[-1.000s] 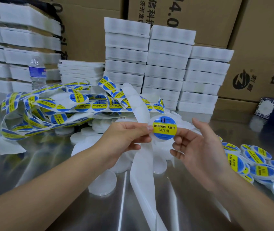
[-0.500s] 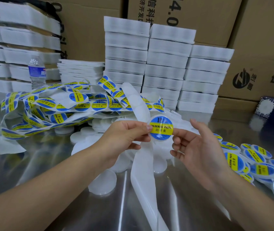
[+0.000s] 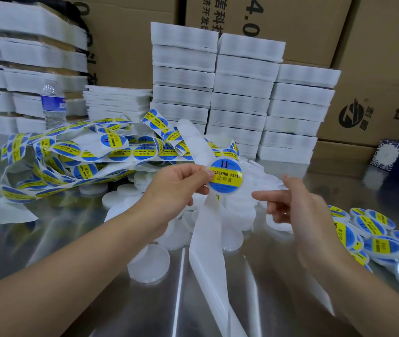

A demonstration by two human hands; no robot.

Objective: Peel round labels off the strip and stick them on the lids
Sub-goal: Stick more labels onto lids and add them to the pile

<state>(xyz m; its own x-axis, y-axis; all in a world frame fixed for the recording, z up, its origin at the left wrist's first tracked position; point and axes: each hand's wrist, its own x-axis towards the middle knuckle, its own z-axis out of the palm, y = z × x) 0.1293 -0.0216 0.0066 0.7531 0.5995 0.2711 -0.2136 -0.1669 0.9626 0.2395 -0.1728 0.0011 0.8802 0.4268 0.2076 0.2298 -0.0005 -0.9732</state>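
My left hand pinches the left edge of a round clear lid that bears a blue and yellow "Soldering Paste" label, held up facing me above the table. The bare white backing strip runs behind that lid and down toward me. My right hand hovers just right of and below the lid, blurred, fingers loosely extended, holding nothing. The label strip, still full of round labels, lies tangled at the left. Several unlabelled white lids sit under my hands.
Labelled lids are heaped at the right on the shiny steel table. Stacks of white foam trays stand behind, with a water bottle at the left and cardboard boxes along the back.
My right hand has let go of the labelled lid and dropped away to the right. My left hand keeps holding the lid and has raised it slightly.
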